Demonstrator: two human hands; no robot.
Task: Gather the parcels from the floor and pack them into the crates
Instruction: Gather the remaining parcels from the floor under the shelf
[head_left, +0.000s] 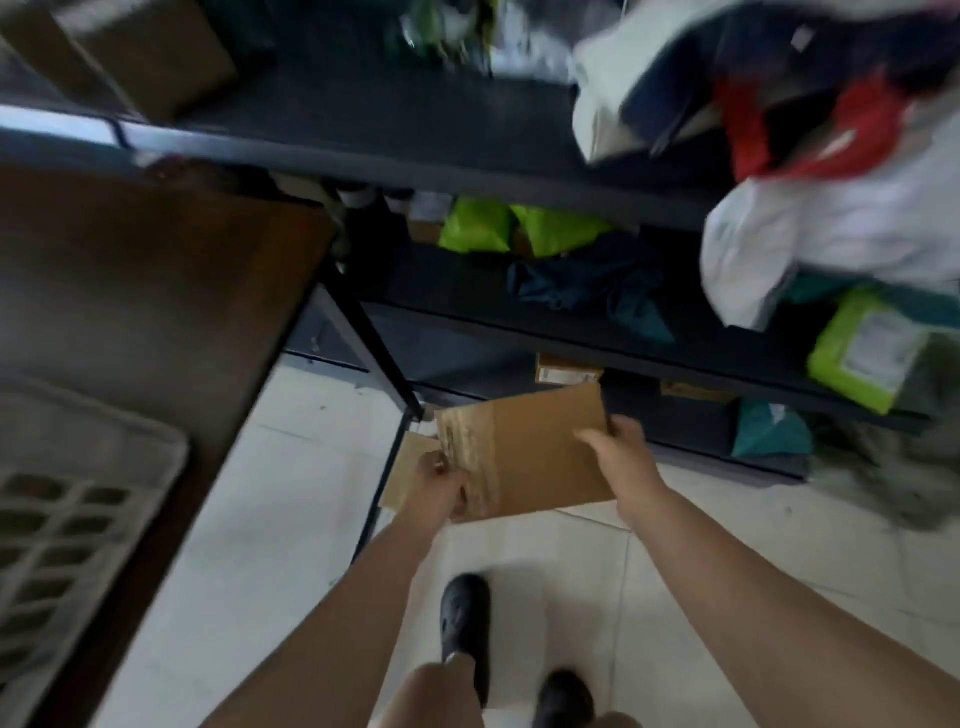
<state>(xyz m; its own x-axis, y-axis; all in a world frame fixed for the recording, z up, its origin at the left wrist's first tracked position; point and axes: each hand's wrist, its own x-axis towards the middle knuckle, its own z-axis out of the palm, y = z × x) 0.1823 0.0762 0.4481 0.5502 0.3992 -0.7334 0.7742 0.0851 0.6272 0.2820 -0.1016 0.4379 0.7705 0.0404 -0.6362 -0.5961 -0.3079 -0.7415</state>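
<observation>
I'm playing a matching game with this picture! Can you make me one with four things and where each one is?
Things:
1. cardboard box
2. white crate
3. black shoes
4. lime green parcels

Places:
A. on the brown table
B. on the middle shelf
C. held between the left hand and the right hand
D. on the tiled floor

Pairs: 1-C, 2-A, 3-D, 4-B

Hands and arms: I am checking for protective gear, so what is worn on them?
Nothing shows on either. The left hand and right hand are bare, with no gloves, rings, watch or wristband visible. Both forearms are bare too, with no sleeves in view.
</observation>
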